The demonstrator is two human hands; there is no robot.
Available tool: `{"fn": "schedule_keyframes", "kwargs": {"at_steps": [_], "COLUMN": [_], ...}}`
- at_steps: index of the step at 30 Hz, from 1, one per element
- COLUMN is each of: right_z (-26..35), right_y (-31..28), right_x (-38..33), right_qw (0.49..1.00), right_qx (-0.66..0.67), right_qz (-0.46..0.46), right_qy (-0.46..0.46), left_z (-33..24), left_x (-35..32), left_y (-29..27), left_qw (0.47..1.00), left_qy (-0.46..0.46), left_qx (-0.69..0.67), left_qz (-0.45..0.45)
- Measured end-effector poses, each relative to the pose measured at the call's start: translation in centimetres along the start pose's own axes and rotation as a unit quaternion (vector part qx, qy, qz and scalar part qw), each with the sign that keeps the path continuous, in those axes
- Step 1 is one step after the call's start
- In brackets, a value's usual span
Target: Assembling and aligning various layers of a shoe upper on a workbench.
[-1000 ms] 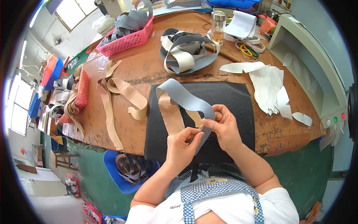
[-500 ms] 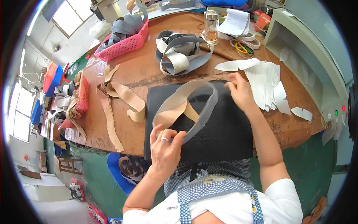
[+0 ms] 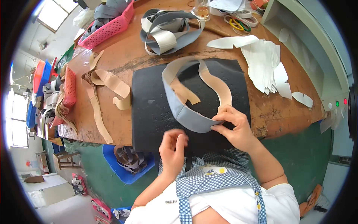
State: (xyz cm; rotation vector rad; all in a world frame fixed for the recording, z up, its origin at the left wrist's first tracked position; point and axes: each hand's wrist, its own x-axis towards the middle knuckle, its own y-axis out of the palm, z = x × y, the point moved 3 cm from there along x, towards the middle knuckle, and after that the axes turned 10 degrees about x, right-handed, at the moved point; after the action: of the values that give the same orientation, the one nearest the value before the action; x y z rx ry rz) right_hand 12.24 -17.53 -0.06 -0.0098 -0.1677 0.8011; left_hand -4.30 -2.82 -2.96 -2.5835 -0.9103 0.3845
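My right hand [image 3: 234, 125] pinches the near edge of a looped fabric band [image 3: 192, 118], grey-blue outside and beige inside. The band stands curved over a black mat [image 3: 149, 112], one beige end lying inside the loop. Closer to my body and left of the band, my left hand [image 3: 173, 151] is apart from it, fingers curled in, slightly blurred at the tips, with nothing seen in them. Left of the mat, several beige strips [image 3: 97, 115] lie on the wooden table. Beyond the mat sits a bundle of grey and cream bands [image 3: 166, 41].
White cut pieces [image 3: 261, 67] lie fanned at the right, beside a grey machine housing [image 3: 324, 67] with buttons. Scissors [image 3: 236, 25], tape rolls and a glass jar [image 3: 202, 11] stand behind. Pink baskets [image 3: 112, 31] of strips are at left; a blue bin [image 3: 128, 177] is below the table.
My left hand has let go of the band and drawn back toward my body. My right hand has come in from the mat's right side and taken hold of the band, which now shows its grey-blue face.
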Motion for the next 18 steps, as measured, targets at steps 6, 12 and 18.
{"fn": "schedule_keyframes", "kwargs": {"at_steps": [6,12,18], "right_z": [2.5,4.2,3.6], "right_y": [-0.8,1.9,0.6], "right_x": [-1.0,-0.3,-1.2], "right_qw": [0.975,0.989,0.988], "right_qx": [-0.207,-0.134,0.045], "right_qz": [0.073,-0.023,0.019], "right_qy": [0.028,0.05,0.147], "left_z": [-1.4,-2.6,-1.3], "left_x": [3.9,2.8,5.1], "left_y": [0.6,2.2,2.2], "left_qw": [0.923,0.944,0.784], "left_qy": [-0.087,-0.048,-0.082], "left_qx": [-0.36,-0.288,-0.553], "left_qz": [0.104,0.155,0.27]}}
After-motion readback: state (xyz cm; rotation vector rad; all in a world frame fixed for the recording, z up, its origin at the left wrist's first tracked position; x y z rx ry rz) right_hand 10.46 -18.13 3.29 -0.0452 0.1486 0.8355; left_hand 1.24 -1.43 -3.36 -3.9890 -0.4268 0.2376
